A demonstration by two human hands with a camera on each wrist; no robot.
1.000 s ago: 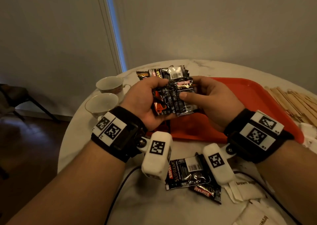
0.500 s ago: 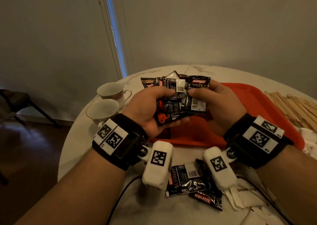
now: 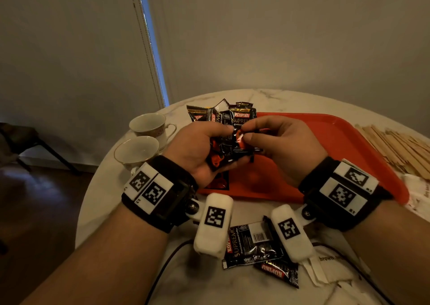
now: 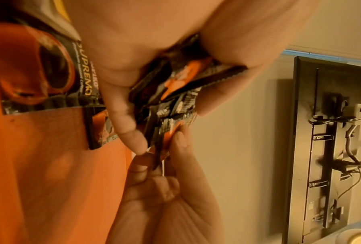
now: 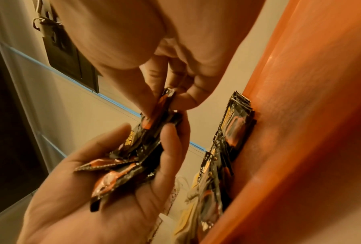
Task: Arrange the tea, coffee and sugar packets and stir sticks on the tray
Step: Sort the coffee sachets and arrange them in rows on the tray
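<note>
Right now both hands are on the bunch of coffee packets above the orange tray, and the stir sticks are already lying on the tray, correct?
Not quite. The left hand and right hand do hold the coffee packets above the orange tray, but the stir sticks lie on the table beside the tray's right edge, not on it. The head view shows this.

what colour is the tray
Orange-red; the tray shows best in the head view.
</note>
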